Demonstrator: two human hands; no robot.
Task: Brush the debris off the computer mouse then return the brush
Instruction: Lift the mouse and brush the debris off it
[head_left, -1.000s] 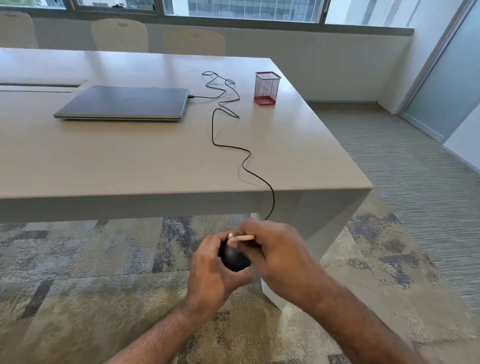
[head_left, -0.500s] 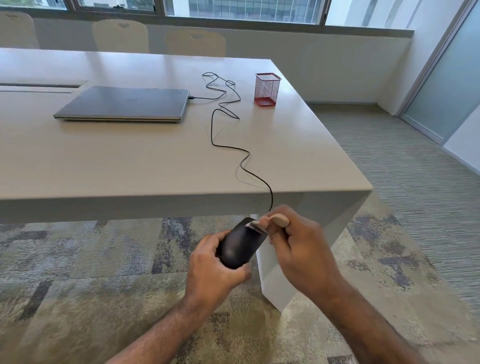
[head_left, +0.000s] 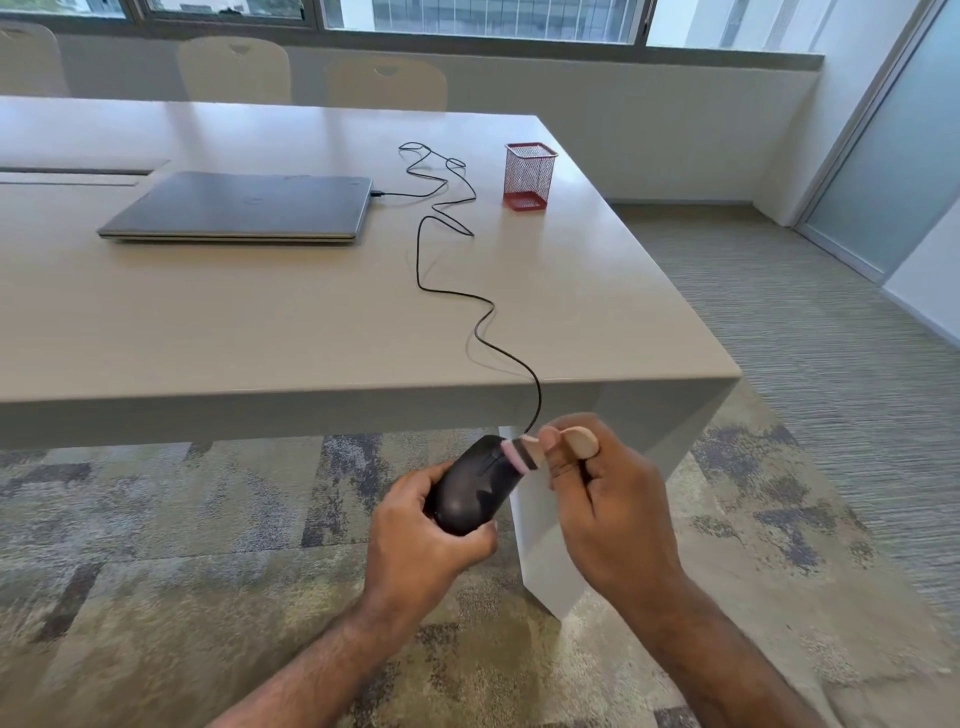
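Worktop (head_left: 260, 322): broad pale slab, its near edge just above and beyond both my hands. Carpeted floor (head_left: 156, 545) below them.

Laptop (head_left: 239, 208): closed, grey, lying flat on the worktop well beyond my left hand and off to its left.

Cable (head_left: 431, 249): black, runs from the laptop's right side in loose bends across the worktop, drops over the near edge and comes down just above my hands.

Mesh cup (head_left: 527, 176): red, upright, far beyond my right hand near the worktop's right edge.

Left hand (head_left: 421, 540): fingers curled round the tail end of the computer mouse (head_left: 475, 488), held off the worktop, in front of its edge. Mouse black, nose tilted up and away toward my right hand.

Right hand (head_left: 608, 504): thumb and fingers pinch the brush (head_left: 576, 441) by its pale wooden handle. Bristle end, pinkish, touches the front of the mouse.
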